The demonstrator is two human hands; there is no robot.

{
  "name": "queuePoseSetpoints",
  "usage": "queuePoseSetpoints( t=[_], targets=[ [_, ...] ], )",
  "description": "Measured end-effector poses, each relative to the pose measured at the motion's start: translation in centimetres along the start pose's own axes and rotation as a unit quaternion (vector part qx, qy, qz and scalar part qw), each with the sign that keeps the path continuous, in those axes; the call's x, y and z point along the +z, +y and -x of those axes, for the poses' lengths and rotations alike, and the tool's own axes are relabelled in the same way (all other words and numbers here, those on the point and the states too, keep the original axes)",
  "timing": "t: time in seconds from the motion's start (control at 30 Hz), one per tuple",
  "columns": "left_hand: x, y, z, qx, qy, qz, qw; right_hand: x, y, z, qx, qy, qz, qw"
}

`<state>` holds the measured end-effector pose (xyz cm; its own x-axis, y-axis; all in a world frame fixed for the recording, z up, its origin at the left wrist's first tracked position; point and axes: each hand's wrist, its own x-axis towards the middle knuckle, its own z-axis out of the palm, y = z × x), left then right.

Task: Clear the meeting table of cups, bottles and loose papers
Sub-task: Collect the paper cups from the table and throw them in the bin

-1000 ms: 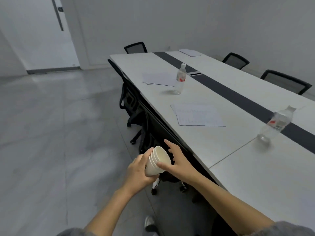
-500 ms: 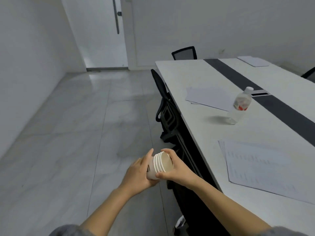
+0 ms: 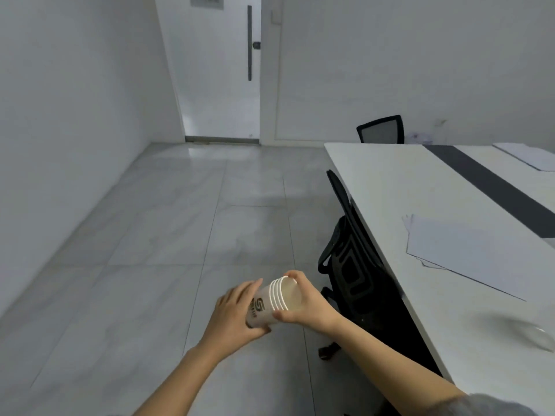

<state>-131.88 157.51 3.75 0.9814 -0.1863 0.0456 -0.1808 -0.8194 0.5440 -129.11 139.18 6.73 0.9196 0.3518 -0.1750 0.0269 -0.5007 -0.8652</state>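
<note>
You hold a stack of paper cups [image 3: 274,301] on its side, low over the floor and off the table. Your left hand [image 3: 237,313] wraps the base end with fingers curled round the wall. Your right hand [image 3: 309,307] pinches the rim end, thumb under and fingers over the top. Both hands grip firmly. Several nested rims show, but the exact count is unclear.

Just right of the grip, a black chair [image 3: 348,250] is tucked under the table [image 3: 390,181] edge. Further right at the frame edge, on the tabletop, sits a blurred clear thing [image 3: 537,337]. It may be a bottle; can't tell. Up and right of the grip, a loose sheaf of papers [image 3: 462,250] lies flat, near the table's dark centre strip. Beyond that, another sheet [image 3: 531,156] lies at the far corner. A second chair [image 3: 381,130] stands at the table head. Far ahead of the grip is a door [image 3: 222,70].

Progress, as a judgement: the cups look collected, with none on the visible tabletop. Both paper lots remain, plus the possible bottle. The stack needs a drop-off, and no bin is in view.
</note>
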Motion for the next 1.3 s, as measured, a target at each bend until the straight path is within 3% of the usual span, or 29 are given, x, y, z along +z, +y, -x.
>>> queuePoseSetpoints(
  t=[0.1,0.23,0.47,0.87,1.07,1.3],
  targets=[
    [-3.9,-3.6,-6.9,-0.007,0.04,-0.003,0.999,-1.6,-1.9,-7.6,0.008,0.039,-0.014,0.999],
    [-5.3,-5.6,-13.8,-0.02,-0.004,0.012,1.0,-3.4,-2.0,-13.9,0.038,0.086,-0.053,0.994],
    [-2.9,-6.2,-28.4,0.02,-0.086,0.024,0.996,-9.3,0.1,-24.6,0.047,0.088,-0.1,0.99],
    [-5.1,-5.5,-57.3,0.027,-0.042,-0.015,0.999,-26.7,-0.2,-48.4,0.007,0.049,-0.096,0.994],
    [-4.2,-6.9,-65.7,0.015,-0.036,0.006,0.999,-30.2,1.4,-56.7,0.028,0.019,-0.086,0.996],
    [-3.5,-9.3,-81.4,0.057,-0.059,0.028,0.996,-36.2,3.0,-69.2,0.051,0.058,-0.06,0.995]
  ],
)
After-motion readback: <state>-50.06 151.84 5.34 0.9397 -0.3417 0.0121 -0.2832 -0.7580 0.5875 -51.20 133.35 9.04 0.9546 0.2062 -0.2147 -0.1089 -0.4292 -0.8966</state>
